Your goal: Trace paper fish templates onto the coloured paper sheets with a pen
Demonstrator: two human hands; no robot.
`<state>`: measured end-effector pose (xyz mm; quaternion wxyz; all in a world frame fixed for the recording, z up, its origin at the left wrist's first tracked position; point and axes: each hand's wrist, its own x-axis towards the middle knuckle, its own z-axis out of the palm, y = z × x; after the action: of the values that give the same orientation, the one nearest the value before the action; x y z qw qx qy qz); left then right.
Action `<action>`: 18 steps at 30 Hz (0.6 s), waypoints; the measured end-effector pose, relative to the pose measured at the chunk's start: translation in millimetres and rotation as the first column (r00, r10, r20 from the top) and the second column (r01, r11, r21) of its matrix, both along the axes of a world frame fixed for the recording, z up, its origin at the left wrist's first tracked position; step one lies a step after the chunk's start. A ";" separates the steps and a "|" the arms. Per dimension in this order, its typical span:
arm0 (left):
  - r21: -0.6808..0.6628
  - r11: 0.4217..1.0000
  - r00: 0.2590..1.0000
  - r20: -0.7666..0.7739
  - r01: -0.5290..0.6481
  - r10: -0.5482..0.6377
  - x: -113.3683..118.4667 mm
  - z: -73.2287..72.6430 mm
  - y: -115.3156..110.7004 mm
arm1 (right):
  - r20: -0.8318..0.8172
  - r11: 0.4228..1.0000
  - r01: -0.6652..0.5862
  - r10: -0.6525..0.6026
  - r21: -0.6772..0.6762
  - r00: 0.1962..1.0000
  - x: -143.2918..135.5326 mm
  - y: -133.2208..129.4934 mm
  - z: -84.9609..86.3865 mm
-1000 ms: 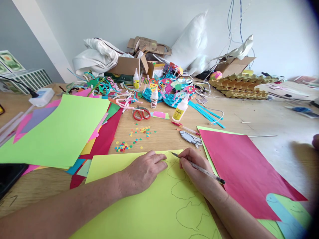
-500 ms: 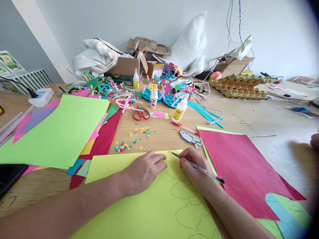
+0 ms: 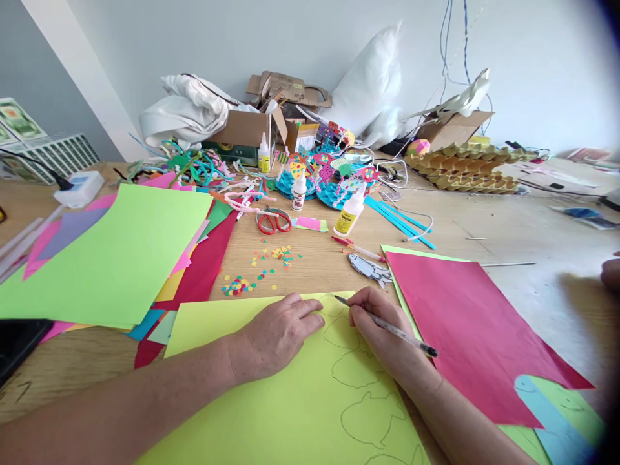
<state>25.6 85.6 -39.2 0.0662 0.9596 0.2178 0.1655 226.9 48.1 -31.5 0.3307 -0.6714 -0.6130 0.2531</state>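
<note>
A sheet of yellow-green paper [image 3: 252,413] lies before me, with several pencil-thin fish outlines [image 3: 372,420] down its right side. My right hand [image 3: 382,323] grips a pen [image 3: 404,336], its tip touching the paper near the far edge. Beside it, my left hand [image 3: 281,332] rests on the sheet with the fingers stretched toward the pen tip; nothing shows in it. Just past the sheet's far right corner lies a paper fish cutout [image 3: 369,268].
Red paper [image 3: 475,323] lies at right, a stack of coloured sheets [image 3: 111,258] at left. Behind are paper confetti [image 3: 239,285], red-handled scissors [image 3: 274,221], a glue bottle [image 3: 349,212] and egg trays [image 3: 465,169]. Another person's hand [image 3: 611,271] shows at the right edge.
The pen tip has shifted very slightly at the sheet's far edge. The other person's hand has moved a little left. My left hand stays in place.
</note>
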 end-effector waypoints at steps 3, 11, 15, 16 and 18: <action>0.001 1.000 1.000 0.003 -0.001 0.001 0.2 0.4 0.1 | 0.005 1.000 -0.017 0.017 0.013 1.000 0.4 -0.2 -0.3; -0.008 1.000 1.000 -0.001 0.002 -0.002 -0.2 0.7 -0.5 | -0.009 1.000 0.002 -0.002 -0.020 1.000 0.3 -0.1 1.0; -0.011 1.000 1.000 0.006 0.000 0.000 -0.4 0.0 -0.8 | 0.005 1.000 -0.023 0.023 0.004 1.000 0.9 -0.1 0.0; -0.011 1.000 1.000 0.008 0.000 0.000 -0.3 -0.1 -0.7 | 0.002 1.000 -0.025 0.025 -0.001 1.000 1.1 -0.2 -0.3; -0.013 1.000 1.000 0.006 0.001 -0.001 -0.1 -0.2 -0.4 | -0.005 1.000 -0.015 0.015 -0.010 1.000 1.4 -0.3 -0.8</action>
<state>25.5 85.2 -39.5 0.0733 0.9587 0.2181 0.1669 228.4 47.8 -32.3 0.3270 -0.6677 -0.6159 0.2605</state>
